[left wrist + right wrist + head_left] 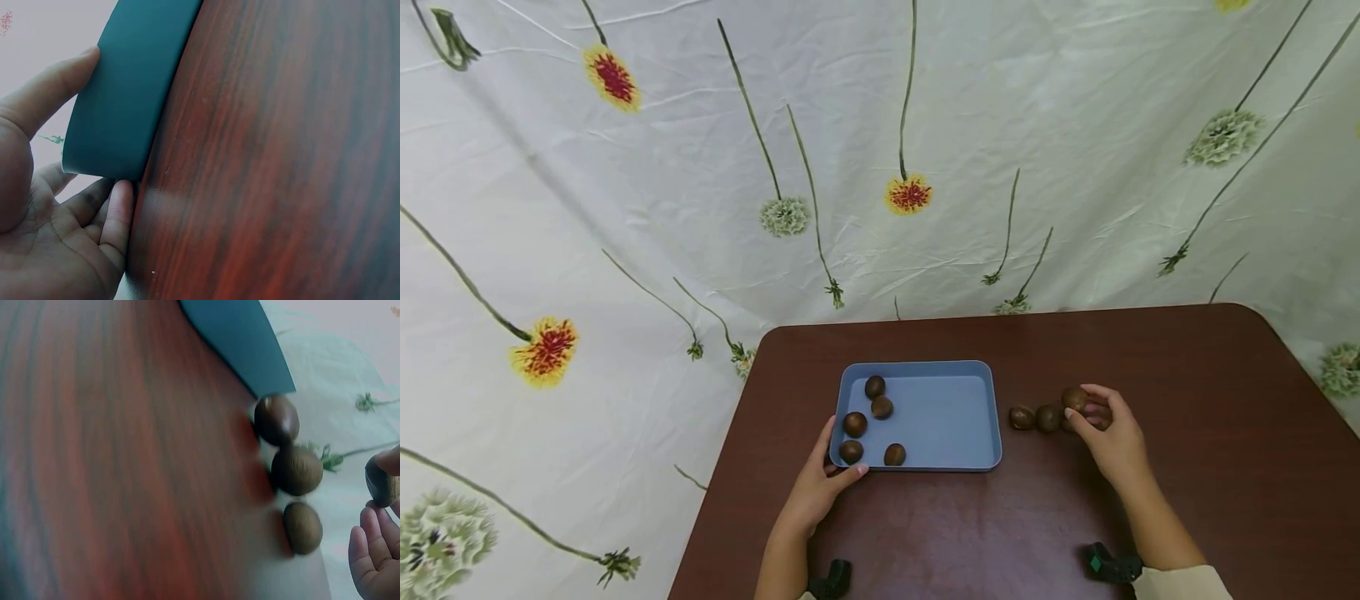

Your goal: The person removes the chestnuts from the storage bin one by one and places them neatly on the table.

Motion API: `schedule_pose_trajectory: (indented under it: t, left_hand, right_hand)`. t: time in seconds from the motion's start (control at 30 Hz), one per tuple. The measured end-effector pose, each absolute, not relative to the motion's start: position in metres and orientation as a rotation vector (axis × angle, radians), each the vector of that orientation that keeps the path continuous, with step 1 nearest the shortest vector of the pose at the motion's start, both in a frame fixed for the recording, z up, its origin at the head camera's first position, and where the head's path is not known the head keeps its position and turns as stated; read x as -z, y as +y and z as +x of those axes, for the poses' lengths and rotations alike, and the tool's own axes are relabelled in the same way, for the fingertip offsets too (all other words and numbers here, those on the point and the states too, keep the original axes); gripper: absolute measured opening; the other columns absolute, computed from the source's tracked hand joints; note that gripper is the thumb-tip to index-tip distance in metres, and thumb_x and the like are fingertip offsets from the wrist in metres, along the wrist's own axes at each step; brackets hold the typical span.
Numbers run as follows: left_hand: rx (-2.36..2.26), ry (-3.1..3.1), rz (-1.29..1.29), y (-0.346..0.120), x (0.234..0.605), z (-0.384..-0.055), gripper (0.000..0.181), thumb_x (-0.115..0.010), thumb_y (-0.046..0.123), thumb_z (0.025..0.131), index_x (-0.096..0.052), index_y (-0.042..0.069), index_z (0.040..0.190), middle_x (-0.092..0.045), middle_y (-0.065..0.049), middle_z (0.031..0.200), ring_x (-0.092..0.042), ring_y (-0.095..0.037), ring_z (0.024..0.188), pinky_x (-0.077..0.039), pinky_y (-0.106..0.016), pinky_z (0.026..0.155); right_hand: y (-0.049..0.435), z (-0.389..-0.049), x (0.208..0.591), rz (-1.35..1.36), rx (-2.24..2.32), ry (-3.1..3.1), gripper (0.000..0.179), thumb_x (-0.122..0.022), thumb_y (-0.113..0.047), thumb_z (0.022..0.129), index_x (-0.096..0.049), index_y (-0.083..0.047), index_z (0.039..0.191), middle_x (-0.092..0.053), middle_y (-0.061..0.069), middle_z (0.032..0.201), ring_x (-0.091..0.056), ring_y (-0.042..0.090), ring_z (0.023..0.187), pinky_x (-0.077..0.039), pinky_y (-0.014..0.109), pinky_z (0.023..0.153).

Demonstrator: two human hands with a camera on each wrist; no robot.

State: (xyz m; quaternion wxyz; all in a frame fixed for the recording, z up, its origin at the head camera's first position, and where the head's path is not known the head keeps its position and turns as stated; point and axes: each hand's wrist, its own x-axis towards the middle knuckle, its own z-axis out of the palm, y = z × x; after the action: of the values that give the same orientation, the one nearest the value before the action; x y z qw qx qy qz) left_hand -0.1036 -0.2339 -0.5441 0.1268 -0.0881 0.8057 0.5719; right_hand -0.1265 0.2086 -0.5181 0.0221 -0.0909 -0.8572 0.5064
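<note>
A shallow blue tray (940, 421) lies on the table with several brown round nuts in it, mostly on its left side; one nut (894, 454) is by the front edge. My left hand (814, 492) holds the tray's near left corner, thumb on the front rim and fingers round the left side. My right hand (1116, 437) pinches a brown nut (1074, 398) between thumb and fingers, raised over the row to the right of the tray. In that row the right wrist view shows three nuts, among them a glossy nut (277, 420) nearest the tray.
The dark reddish-brown table (925, 533) has rounded far corners. Behind it hangs a white cloth (850, 125) printed with flowers. A black band device (1112, 565) sits on the right wrist, and another device (831, 579) on the left.
</note>
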Motion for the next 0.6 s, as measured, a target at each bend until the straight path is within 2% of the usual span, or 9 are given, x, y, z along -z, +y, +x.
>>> schedule_pose_trajectory:
  t: [0.27, 0.47, 0.53, 0.6]
  left_hand:
    - [-1.663, 2.350, -0.253, -0.235, 0.546, -0.105, 0.102, -0.081, 0.037, 0.087, -0.012, 0.041, 0.162, -0.036, -0.017, 0.161, -0.059, -0.033, 0.127, -0.053, -0.046, 0.092]
    - [-1.662, 2.344, -0.262, -0.235, 0.546, -0.105, 0.102, -0.081, 0.037, 0.087, -0.012, 0.040, 0.162, -0.038, -0.017, 0.159, -0.061, -0.032, 0.124, -0.054, -0.044, 0.090]
    - [-1.663, 2.342, -0.261, -0.235, 0.545, -0.104, 0.102, -0.081, 0.038, 0.087, -0.012, 0.040, 0.162, -0.039, -0.017, 0.158, -0.061, -0.031, 0.124, -0.054, -0.044, 0.089]
    - [-1.668, 2.338, -0.261, -0.234, 0.545, -0.104, 0.102, -0.081, 0.038, 0.087, -0.012, 0.040, 0.162, -0.039, -0.017, 0.158, -0.061, -0.031, 0.123, -0.054, -0.044, 0.089]
  right_hand:
    - [0.230, -0.121, 0.524, -0.378, -1.482, -2.672, 0.063, -0.064, -0.042, 0.099, -0.043, -0.010, 0.149, -0.053, 0.017, 0.138, -0.054, 0.016, 0.111, -0.043, 0.005, 0.074]
    - [0.239, -0.119, 0.528, -0.440, -1.498, -2.705, 0.065, -0.063, -0.043, 0.100, -0.041, -0.008, 0.150, -0.051, 0.020, 0.141, -0.053, 0.028, 0.120, -0.042, 0.006, 0.073]
    - [0.241, -0.119, 0.530, -0.466, -1.515, -2.719, 0.066, -0.063, -0.042, 0.100, -0.040, -0.007, 0.151, -0.051, 0.022, 0.141, -0.053, 0.033, 0.123, -0.045, 0.013, 0.077]
    - [0.242, -0.119, 0.531, -0.491, -1.535, -2.735, 0.066, -0.062, -0.042, 0.100, -0.040, -0.005, 0.151, -0.051, 0.025, 0.141, -0.052, 0.038, 0.126, -0.050, 0.025, 0.083]
